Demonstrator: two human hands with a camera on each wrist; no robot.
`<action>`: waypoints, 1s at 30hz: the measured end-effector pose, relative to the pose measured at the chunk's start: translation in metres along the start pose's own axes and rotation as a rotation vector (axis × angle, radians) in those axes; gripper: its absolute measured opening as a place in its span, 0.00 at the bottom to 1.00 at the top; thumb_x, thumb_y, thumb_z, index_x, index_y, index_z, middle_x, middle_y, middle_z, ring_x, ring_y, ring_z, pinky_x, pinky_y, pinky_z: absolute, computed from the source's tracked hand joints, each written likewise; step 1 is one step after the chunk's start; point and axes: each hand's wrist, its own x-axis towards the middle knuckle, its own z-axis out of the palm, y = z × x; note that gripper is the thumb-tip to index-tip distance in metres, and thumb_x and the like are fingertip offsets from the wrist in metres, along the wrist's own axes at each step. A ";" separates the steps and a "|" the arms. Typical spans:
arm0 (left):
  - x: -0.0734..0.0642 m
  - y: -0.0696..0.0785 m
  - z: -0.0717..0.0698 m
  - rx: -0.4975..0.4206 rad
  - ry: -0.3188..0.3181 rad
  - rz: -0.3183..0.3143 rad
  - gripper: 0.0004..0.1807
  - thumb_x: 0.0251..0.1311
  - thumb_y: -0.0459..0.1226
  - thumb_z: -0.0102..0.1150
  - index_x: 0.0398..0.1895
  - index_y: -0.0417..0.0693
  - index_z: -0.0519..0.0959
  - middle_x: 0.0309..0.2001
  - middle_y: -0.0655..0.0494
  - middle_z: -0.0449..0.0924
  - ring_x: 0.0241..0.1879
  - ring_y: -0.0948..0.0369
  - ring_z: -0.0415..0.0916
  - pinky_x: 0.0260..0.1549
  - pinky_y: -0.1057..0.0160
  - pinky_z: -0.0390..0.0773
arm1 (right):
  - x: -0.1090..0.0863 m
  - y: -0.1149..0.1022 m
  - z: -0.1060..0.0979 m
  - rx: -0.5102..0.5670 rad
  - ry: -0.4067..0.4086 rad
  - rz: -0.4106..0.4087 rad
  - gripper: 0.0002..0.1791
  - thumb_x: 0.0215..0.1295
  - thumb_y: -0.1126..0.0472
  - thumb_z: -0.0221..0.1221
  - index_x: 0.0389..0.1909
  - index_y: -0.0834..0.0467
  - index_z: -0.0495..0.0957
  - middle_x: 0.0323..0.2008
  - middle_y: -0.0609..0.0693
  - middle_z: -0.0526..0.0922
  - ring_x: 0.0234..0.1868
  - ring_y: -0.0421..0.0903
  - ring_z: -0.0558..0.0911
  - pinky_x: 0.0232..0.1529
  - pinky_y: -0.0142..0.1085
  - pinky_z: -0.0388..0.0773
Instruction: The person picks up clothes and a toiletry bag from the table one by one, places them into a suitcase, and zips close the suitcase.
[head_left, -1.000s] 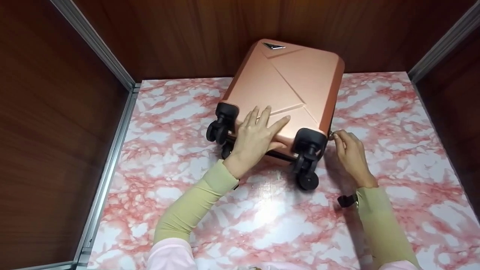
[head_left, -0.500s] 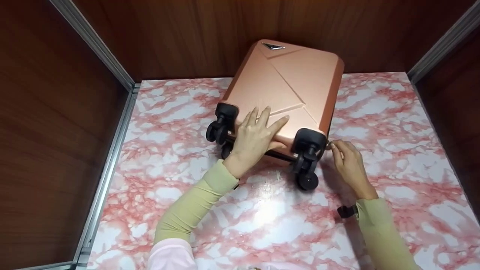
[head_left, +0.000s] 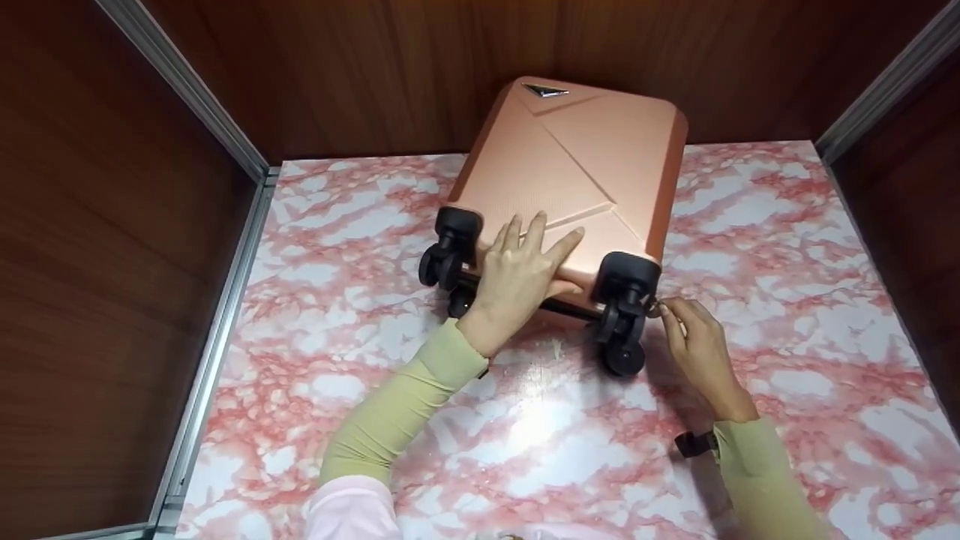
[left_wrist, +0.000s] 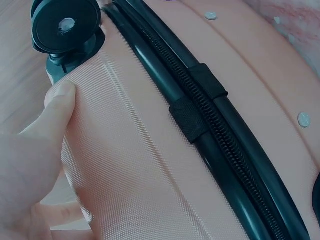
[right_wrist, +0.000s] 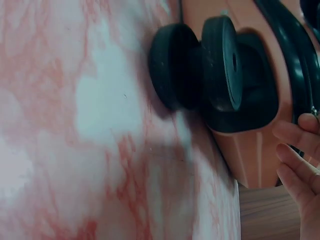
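A rose-gold hard-shell suitcase [head_left: 577, 157] lies flat, its wheeled end towards me. My left hand [head_left: 514, 281] rests on the lower part of its face, fingers spread, thumb bent over the end edge. In the left wrist view, the black zipper [left_wrist: 172, 65] runs along that end between dark trim strips and appears closed there. At the near right corner, my right hand [head_left: 697, 337] pinches a small metal zipper pull [head_left: 654, 306] between thumb and forefinger. The right wrist view shows the fingertips [right_wrist: 285, 131] at the zipper line beside the wheel mount, the pull partly hidden.
Black double wheels [head_left: 622, 319] stick out at the suitcase's near corners, one close to my right hand. The red-and-white marbled tabletop [head_left: 337, 386] is bounded by dark wood panels [head_left: 375, 82] at the back and sides, with metal rails [head_left: 217, 322] along the left edge.
My right hand has drawn the zipper pull towards me, down the right side to the near corner. The suitcase's wheeled end has shifted slightly right, the left hand moving along with it.
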 end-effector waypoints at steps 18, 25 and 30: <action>0.011 0.015 -0.003 0.011 0.047 -0.061 0.45 0.42 0.74 0.59 0.66 0.71 0.78 0.60 0.43 0.77 0.55 0.41 0.79 0.53 0.49 0.80 | -0.019 -0.016 0.004 0.020 0.032 0.007 0.07 0.71 0.75 0.56 0.41 0.65 0.82 0.34 0.56 0.83 0.35 0.47 0.79 0.38 0.36 0.70; 0.011 0.017 -0.003 0.021 0.046 -0.067 0.45 0.41 0.75 0.60 0.65 0.70 0.79 0.59 0.43 0.78 0.54 0.41 0.80 0.52 0.49 0.80 | -0.032 -0.024 0.015 0.056 0.044 0.008 0.09 0.68 0.77 0.57 0.41 0.64 0.82 0.34 0.53 0.83 0.35 0.47 0.79 0.38 0.37 0.71; 0.010 0.017 -0.004 0.014 0.035 -0.067 0.45 0.41 0.75 0.59 0.65 0.70 0.79 0.60 0.43 0.78 0.54 0.40 0.80 0.49 0.49 0.82 | -0.036 -0.029 0.023 0.067 0.057 -0.006 0.09 0.67 0.77 0.60 0.43 0.64 0.83 0.33 0.54 0.83 0.33 0.48 0.79 0.36 0.38 0.72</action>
